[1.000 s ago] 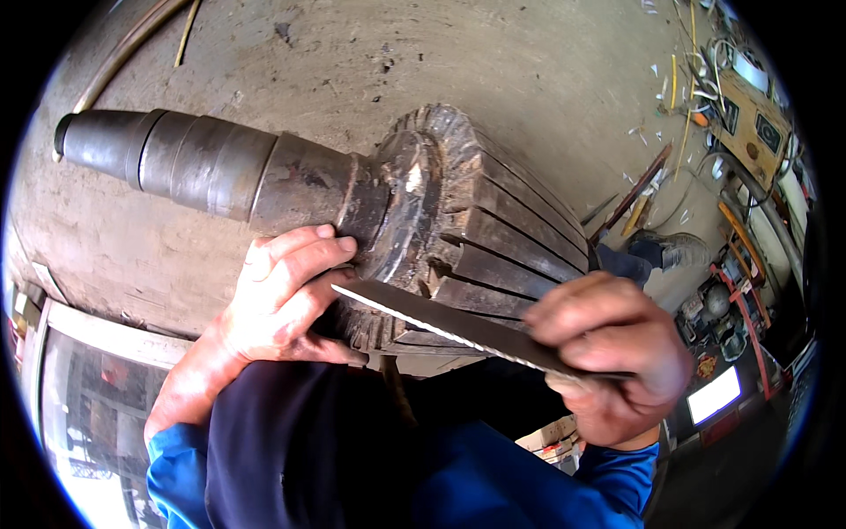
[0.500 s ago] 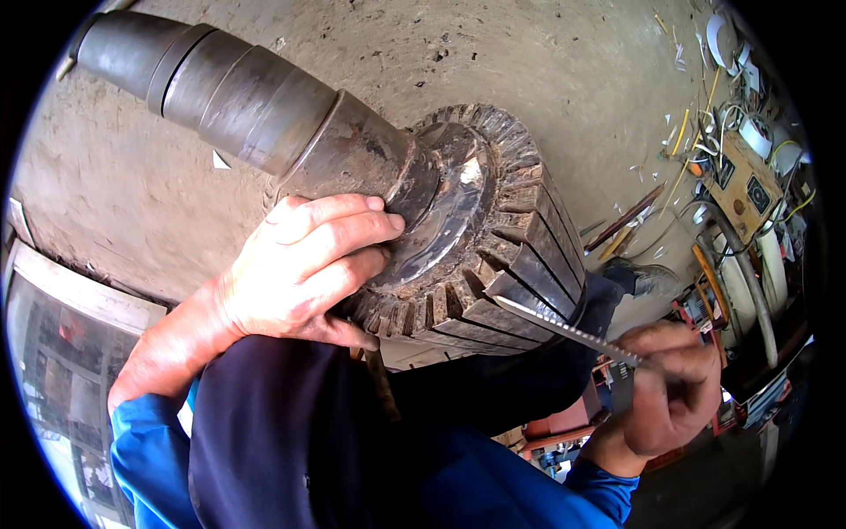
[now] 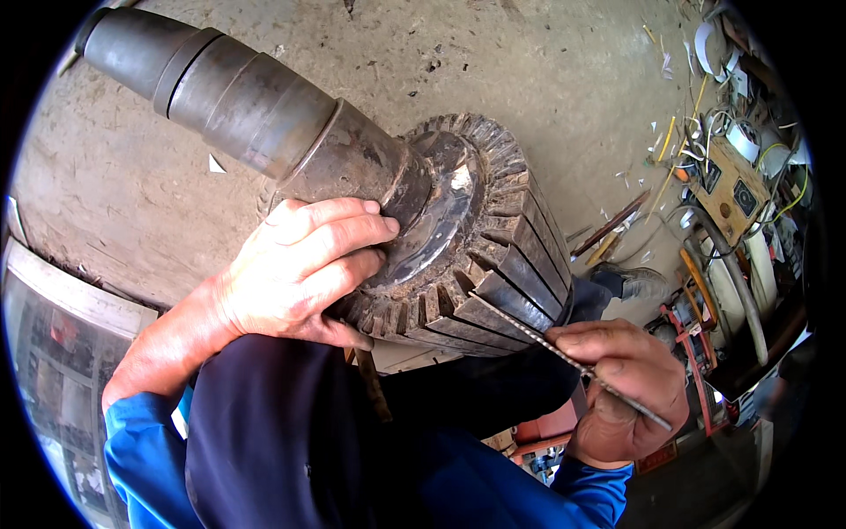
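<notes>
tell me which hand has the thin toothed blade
The right hand, which grips the thin toothed blade; the left hand holds no blade and rests against the base of the thick metal shaft.

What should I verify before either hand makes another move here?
1. Blade grip: ok. The right hand pinches the serrated blade between thumb and fingers.
2. Blade contact with the slotted drum: cannot tell. The blade's far end overlaps the drum in view, but the depth is unclear.
3. Steadying hand: ok. The left hand rests where the stepped shaft meets the drum.
4. Left-hand clearance: ok. Its fingers lie apart from the blade.
5. Hand protection: not ok. Both hands are bare.
6. Support beneath the drum: cannot tell. Its underside is hidden.
</notes>
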### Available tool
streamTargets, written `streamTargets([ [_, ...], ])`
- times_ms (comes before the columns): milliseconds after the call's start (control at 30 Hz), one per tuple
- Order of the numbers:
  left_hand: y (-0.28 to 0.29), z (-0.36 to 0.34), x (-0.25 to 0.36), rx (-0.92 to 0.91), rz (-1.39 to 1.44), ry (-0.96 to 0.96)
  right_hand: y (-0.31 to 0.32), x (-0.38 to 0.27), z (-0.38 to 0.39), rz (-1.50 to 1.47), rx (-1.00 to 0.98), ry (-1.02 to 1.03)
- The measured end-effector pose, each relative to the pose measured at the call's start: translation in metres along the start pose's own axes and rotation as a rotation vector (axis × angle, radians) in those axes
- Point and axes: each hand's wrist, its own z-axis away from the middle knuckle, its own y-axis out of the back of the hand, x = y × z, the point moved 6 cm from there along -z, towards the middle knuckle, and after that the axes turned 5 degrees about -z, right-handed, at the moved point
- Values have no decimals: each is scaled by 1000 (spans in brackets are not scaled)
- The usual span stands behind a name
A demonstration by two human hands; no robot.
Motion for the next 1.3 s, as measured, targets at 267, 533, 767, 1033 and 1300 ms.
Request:
streamTargets([
  [267,-1,-1,-1,29,27,2,1,16,-11,-199,118,-82],
  [533,1,-2,-1,21,18,22,-6,17,4,-66,22,63],
  [767,1,-6,1,45,32,59,-33,6,11,358,-189,384],
  [1033,-5,0,0,28,76,33,-24,-8,34,448,-215,361],
  [1300,-5,-4,1,64,71,41,-39,-8,46,591,-216,533],
])
